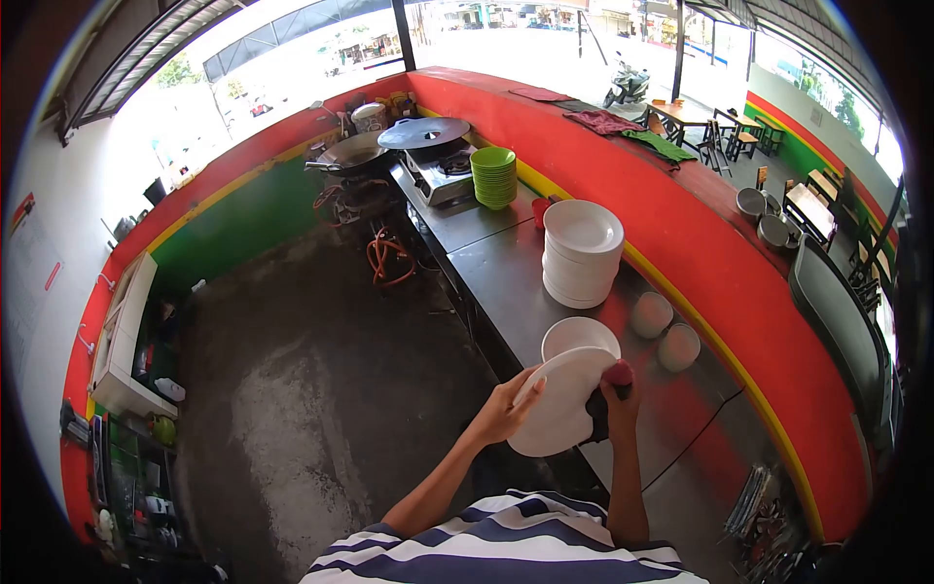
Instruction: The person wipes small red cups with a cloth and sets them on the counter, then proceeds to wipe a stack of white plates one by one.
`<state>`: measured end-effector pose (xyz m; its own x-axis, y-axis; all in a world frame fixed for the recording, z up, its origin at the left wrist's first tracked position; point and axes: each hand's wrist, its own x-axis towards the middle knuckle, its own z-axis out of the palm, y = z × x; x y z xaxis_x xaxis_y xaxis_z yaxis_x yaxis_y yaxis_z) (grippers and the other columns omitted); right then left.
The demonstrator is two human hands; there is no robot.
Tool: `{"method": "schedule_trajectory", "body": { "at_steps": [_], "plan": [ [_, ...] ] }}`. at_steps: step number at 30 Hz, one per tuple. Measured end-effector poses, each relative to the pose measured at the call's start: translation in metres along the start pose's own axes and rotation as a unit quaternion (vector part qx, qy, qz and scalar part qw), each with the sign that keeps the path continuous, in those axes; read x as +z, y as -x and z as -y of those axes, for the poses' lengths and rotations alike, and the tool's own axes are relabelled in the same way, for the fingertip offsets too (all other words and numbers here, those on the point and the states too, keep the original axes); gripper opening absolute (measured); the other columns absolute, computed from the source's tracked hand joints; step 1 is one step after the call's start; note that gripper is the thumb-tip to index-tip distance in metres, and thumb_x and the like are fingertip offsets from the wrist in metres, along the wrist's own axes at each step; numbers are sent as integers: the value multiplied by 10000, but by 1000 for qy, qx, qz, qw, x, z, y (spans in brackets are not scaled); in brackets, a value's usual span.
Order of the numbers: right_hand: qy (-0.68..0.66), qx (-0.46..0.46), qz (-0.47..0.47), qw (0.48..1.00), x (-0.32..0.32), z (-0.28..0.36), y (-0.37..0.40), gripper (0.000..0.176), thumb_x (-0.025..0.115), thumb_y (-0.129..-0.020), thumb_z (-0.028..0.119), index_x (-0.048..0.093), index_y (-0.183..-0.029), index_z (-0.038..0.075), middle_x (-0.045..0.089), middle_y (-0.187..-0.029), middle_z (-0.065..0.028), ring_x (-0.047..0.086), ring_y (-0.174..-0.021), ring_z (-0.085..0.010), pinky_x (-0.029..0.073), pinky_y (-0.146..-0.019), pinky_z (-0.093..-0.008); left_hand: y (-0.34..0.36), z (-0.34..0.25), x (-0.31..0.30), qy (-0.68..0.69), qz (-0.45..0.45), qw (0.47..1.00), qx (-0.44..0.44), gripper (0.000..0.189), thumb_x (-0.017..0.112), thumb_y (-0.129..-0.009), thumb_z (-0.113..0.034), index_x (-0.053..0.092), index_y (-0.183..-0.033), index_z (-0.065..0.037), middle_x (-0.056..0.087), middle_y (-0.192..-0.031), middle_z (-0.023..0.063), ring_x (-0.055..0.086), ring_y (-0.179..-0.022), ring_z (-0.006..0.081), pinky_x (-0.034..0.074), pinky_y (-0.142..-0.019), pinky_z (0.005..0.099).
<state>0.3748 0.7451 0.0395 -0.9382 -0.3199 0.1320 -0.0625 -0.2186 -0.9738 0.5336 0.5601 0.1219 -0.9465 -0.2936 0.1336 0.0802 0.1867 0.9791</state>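
Observation:
My left hand point(502, 410) grips the left edge of a white plate point(553, 414), which is tilted up in front of me above the counter's near edge. At the plate's right edge my right hand point(621, 401) is closed on a reddish cloth point(617, 373), with the cloth against the plate. Just behind it, another white plate point(580, 334) is on the counter, partly hidden by the held one. Farther back rises a tall stack of white plates point(581, 263).
The steel counter point(506, 282) runs along a red wall point(710, 292). On it are two pale round containers point(651, 315), a stack of green bowls point(494, 177) and a gas stove point(443, 175). Cutlery point(754, 501) lies at the near right. Dark floor point(360, 321) is to the left.

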Motion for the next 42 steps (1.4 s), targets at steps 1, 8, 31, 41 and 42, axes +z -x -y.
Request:
{"method": "schedule_trajectory", "body": {
  "at_steps": [1,8,31,41,42],
  "plan": [
    [21,-12,30,999,-4,1,1,376,733,-855,101,581,-1192,35,622,-1083,-48,596,-1002,-157,479,-895,-316,5,-1,5,-21,-6,1000,-11,508,439,-1052,-413,534,-1346,-9,668,-1035,127,588,-933,157,475,-855,296],
    [178,-115,122,970,-8,51,12,380,781,-749,65,585,-1074,47,652,-1004,-78,633,-957,-188,496,-873,-329,19,-6,12,-49,12,999,-19,454,436,-1058,-375,583,-1300,-21,691,-951,130,602,-834,160,486,-791,308],
    [-473,207,60,855,70,-32,53,420,588,-962,296,516,-1322,92,583,-1222,-25,562,-1146,-194,441,-1003,-411,28,13,-17,19,-239,967,89,548,435,-1050,-425,524,-1361,17,677,-1110,117,603,-959,148,460,-877,280],
    [-249,162,-83,951,68,-32,9,499,722,-856,67,520,-1312,49,586,-1210,-79,579,-1114,-212,472,-960,-354,5,9,-46,50,-129,990,12,534,422,-1051,-446,529,-1342,-11,633,-1108,73,555,-1019,133,427,-888,265],
    [-233,156,-73,957,64,-35,6,496,725,-853,61,525,-1307,45,584,-1208,-81,580,-1106,-210,473,-953,-348,4,10,-48,56,-117,992,-1,526,427,-1049,-447,544,-1325,-15,626,-1074,60,541,-983,117,422,-855,254]
  ]
}}
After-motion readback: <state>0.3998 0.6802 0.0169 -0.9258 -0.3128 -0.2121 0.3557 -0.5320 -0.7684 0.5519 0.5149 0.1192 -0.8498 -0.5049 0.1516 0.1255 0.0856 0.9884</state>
